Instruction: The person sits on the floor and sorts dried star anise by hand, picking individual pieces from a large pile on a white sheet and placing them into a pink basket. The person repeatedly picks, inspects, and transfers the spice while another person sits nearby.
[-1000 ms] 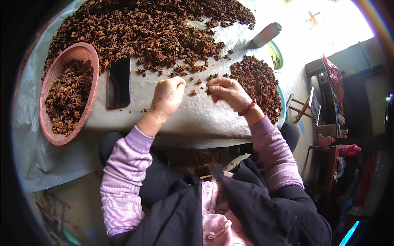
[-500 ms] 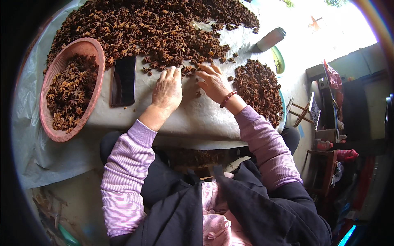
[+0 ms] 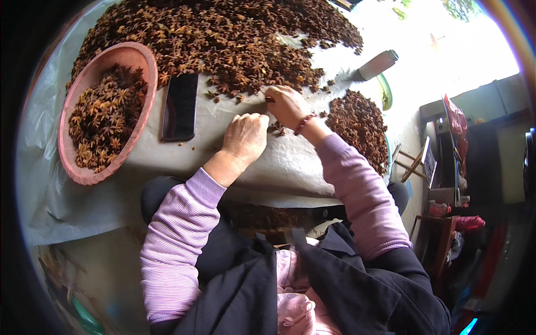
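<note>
A large heap of brown star anise [image 3: 223, 44] covers the far part of the sheeted table [image 3: 290, 167]. My right hand [image 3: 287, 107], with a dark red bead bracelet at its wrist, is curled at the heap's near edge. A dark bit of star anise shows at its fingertips. Under that hand lie a few loose star anise [image 3: 279, 129]. My left hand [image 3: 245, 137] is closed just left of them, over the bare sheet, and its fingertips are hidden. Right of my hands is a smaller, darker pile of star anise [image 3: 357, 125].
A pink plastic basket [image 3: 67, 162] part filled with star anise stands tilted at the left. Beside it lies a black phone [image 3: 180, 109]. A grey bottle-shaped cylinder [image 3: 378, 65] is at the far right, near a green-rimmed basin [image 3: 385, 92]. Farther right is a folding stool [image 3: 419, 159].
My left hand has moved nearer and to the right, away from the heap, and its fingers have curled in. My right hand has closed from a spread pose. The view has shifted slightly.
</note>
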Motion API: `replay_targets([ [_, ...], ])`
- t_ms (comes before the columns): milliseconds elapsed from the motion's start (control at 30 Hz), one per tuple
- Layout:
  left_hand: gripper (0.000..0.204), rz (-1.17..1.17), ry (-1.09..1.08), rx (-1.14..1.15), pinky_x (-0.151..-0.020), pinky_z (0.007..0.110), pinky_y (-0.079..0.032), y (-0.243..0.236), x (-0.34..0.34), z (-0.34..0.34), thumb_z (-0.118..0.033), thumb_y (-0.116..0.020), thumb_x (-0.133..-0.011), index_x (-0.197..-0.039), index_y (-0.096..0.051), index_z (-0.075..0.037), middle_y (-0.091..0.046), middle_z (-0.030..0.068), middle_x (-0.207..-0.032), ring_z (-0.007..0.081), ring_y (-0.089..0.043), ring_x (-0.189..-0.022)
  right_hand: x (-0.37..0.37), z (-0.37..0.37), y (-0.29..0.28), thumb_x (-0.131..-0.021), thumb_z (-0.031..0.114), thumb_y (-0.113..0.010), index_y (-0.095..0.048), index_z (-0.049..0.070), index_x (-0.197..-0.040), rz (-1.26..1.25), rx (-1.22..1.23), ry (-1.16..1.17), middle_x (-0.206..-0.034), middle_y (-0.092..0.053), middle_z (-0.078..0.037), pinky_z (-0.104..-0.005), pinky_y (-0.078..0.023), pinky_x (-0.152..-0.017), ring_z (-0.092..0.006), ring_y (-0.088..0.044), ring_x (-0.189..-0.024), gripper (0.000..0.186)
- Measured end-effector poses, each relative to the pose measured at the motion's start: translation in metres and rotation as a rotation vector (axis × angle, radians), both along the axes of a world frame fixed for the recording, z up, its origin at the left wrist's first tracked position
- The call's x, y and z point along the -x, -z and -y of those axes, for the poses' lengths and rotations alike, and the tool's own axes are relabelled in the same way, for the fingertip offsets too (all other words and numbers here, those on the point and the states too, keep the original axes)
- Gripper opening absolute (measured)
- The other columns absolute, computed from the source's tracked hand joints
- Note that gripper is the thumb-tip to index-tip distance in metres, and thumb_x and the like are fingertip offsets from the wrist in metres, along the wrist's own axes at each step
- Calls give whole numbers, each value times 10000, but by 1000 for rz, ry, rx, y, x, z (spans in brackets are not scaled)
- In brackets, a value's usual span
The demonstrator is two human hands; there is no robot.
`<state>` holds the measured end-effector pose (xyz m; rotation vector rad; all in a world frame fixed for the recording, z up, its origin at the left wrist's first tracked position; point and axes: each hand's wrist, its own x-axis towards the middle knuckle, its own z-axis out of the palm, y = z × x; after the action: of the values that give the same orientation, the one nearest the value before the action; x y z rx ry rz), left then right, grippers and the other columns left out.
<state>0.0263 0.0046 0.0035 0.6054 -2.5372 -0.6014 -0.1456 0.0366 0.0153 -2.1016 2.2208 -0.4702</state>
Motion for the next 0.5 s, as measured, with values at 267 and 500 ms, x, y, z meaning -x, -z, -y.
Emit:
replay_targets([
  [267, 140, 20, 36, 97, -733, 463, -493, 4, -6, -6, -62, -505, -819, -713, -584, -17, -637, 182, -771, 371, -627, -765, 1, 8, -10, -807, 365, -691, -699, 71, -955, 28, -77, 175, -960, -628, -123, -404, -463, -831, -287, -578, -965, 329],
  [500, 143, 0, 30, 34, -725, 475, -495, 7, 5, 1, -69, -498, -817, -713, -585, -22, -637, 183, -771, 376, -625, -765, 7, 28, 25, -793, 243, -596, -694, 110, -724, -335, 50, 125, -787, -658, -69, -396, -445, -778, -249, -609, -884, 179],
])
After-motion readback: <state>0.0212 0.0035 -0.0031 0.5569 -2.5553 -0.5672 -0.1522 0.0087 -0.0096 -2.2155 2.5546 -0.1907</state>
